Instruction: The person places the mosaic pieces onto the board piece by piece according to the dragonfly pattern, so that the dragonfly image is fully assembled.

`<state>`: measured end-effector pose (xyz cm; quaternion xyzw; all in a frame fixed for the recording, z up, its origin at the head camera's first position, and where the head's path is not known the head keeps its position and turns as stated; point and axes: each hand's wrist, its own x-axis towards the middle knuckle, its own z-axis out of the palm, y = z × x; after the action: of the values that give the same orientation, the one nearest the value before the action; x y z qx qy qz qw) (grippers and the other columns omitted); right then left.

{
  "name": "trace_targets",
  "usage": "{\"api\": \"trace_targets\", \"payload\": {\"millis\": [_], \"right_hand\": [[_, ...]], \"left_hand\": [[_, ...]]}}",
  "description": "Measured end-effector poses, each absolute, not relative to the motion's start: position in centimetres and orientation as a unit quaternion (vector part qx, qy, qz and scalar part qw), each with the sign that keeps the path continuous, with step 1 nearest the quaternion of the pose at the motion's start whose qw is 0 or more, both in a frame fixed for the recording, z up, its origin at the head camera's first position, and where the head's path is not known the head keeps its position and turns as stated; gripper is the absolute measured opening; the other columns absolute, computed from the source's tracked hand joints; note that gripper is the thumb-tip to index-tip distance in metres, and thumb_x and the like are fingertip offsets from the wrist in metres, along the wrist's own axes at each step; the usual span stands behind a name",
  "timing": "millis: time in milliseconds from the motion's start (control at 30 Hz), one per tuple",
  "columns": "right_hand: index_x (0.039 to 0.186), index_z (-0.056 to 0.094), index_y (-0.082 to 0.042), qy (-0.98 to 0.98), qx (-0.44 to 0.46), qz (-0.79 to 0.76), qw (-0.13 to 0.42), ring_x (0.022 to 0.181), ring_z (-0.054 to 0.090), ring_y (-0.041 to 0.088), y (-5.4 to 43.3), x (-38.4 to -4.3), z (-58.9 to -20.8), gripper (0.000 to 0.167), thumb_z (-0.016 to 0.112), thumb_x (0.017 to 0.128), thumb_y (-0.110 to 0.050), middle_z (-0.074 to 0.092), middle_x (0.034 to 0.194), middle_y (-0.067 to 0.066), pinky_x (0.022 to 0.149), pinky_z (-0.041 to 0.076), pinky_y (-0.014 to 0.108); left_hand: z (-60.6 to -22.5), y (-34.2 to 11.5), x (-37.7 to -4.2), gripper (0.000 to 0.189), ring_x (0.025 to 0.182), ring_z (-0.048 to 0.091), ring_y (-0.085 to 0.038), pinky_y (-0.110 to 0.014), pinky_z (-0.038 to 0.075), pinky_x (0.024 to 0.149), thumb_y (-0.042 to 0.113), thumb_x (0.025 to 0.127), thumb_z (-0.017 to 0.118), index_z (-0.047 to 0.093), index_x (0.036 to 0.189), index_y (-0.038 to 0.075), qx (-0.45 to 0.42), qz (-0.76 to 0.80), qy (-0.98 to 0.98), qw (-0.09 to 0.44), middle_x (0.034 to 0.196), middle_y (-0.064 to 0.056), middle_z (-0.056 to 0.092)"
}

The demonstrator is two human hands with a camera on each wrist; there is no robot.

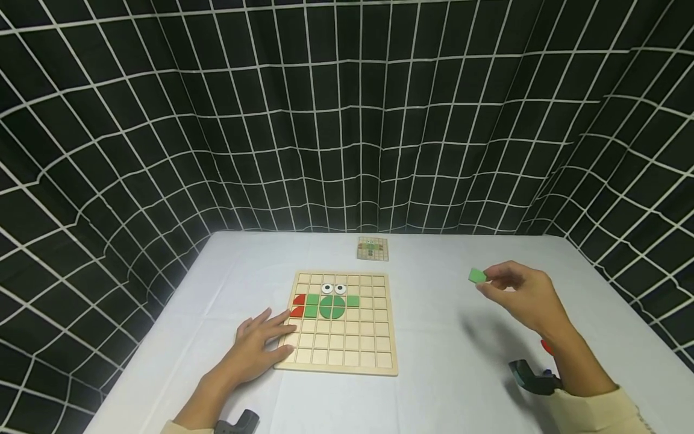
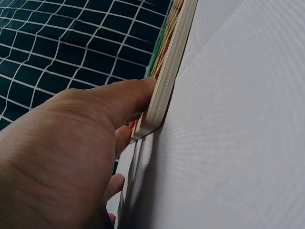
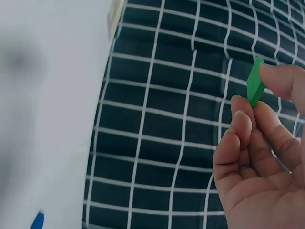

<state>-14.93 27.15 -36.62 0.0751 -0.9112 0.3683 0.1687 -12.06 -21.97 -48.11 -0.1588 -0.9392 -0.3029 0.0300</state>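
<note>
My right hand (image 1: pixel 523 295) pinches a green square tile (image 1: pixel 476 276) between thumb and fingers, above the table right of the wooden grid board (image 1: pixel 352 345). The right wrist view shows this tile (image 3: pixel 255 82) nearly edge-on. My left hand (image 1: pixel 257 348) rests at the board's left edge, fingers spread, thumb near the lower left corner. In the left wrist view its thumb (image 2: pixel 138 90) touches the board's rim (image 2: pixel 164 95). On the board lie two red quarter-round tiles (image 1: pixel 297 300), several green squares (image 1: pixel 353 301), green quarter-rounds forming a circle (image 1: pixel 332 307), and two eye tiles (image 1: pixel 327 289).
A small pattern card (image 1: pixel 372 249) lies behind the board. A red piece (image 1: pixel 546 346) is partly hidden by my right forearm. A blue piece (image 3: pixel 38 220) shows in the right wrist view. Black curtain (image 1: pixel 347 120) with white grid lines surrounds the white table (image 1: pixel 434 343).
</note>
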Motion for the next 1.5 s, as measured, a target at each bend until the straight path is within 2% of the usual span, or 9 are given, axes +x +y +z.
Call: {"api": "trace_targets", "payload": {"millis": [300, 633, 933, 1167, 1267, 1500], "right_hand": [[0.093, 0.071, -0.009, -0.896, 0.119, 0.385, 0.187, 0.079, 0.057, 0.018, 23.9, -14.8, -37.0, 0.019, 0.08, 0.079, -0.016, 0.065, 0.081, 0.0, 0.056, 0.046, 0.027], [0.09, 0.071, -0.009, -0.875, 0.166, 0.405, 0.207, 0.079, 0.057, 0.018, 19.5, -15.5, -37.8, 0.019, 0.081, 0.075, -0.006, 0.068, 0.083, 0.0, 0.066, 0.047, 0.03], [0.088, 0.071, -0.012, -0.869, 0.185, 0.427, 0.167, 0.077, 0.057, 0.016, 15.8, -15.7, -38.4, 0.019, 0.082, 0.073, -0.006, 0.065, 0.079, -0.003, 0.068, 0.049, 0.039], [0.088, 0.071, -0.012, -0.865, 0.2, 0.439, 0.139, 0.077, 0.058, 0.017, 13.9, -16.4, -39.2, 0.019, 0.082, 0.073, -0.007, 0.067, 0.081, 0.0, 0.069, 0.051, 0.045], [0.089, 0.071, -0.011, -0.865, 0.2, 0.442, 0.123, 0.078, 0.059, 0.017, 12.9, -16.8, -39.4, 0.019, 0.082, 0.074, -0.008, 0.068, 0.084, 0.001, 0.071, 0.053, 0.045], [0.091, 0.07, -0.01, -0.868, 0.191, 0.451, 0.084, 0.076, 0.057, 0.017, 11.2, -17.7, -40.5, 0.018, 0.08, 0.075, -0.01, 0.064, 0.079, -0.003, 0.067, 0.05, 0.034]], "left_hand": [[-48.1, -21.8, -12.0, 0.041, 0.142, 0.02, -0.033, -0.059, 0.003, 0.109, 0.04, 0.085, 0.072, 0.068, 0.123, 0.023, -0.158, -0.302, -0.94, 0.026, 0.147, 0.004, 0.043], [-48.1, -21.9, -12.0, 0.041, 0.142, 0.02, -0.033, -0.058, 0.003, 0.11, 0.039, 0.085, 0.072, 0.068, 0.123, 0.024, -0.153, -0.304, -0.94, 0.029, 0.147, 0.004, 0.043], [-48.1, -21.9, -12.0, 0.041, 0.142, 0.02, -0.032, -0.058, 0.003, 0.11, 0.041, 0.085, 0.071, 0.067, 0.123, 0.024, -0.153, -0.303, -0.94, 0.027, 0.147, 0.005, 0.042], [-47.8, -21.9, -11.9, 0.041, 0.142, 0.021, -0.033, -0.058, 0.003, 0.11, 0.039, 0.085, 0.072, 0.068, 0.123, 0.023, -0.158, -0.303, -0.939, 0.03, 0.147, 0.004, 0.043], [-47.8, -21.9, -11.9, 0.041, 0.142, 0.021, -0.033, -0.058, 0.003, 0.109, 0.038, 0.085, 0.072, 0.067, 0.123, 0.022, -0.158, -0.303, -0.939, 0.029, 0.147, 0.003, 0.043], [-47.8, -21.9, -11.9, 0.041, 0.142, 0.021, -0.033, -0.059, 0.004, 0.109, 0.038, 0.085, 0.073, 0.068, 0.123, 0.023, -0.157, -0.301, -0.94, 0.032, 0.147, 0.004, 0.043]]}}
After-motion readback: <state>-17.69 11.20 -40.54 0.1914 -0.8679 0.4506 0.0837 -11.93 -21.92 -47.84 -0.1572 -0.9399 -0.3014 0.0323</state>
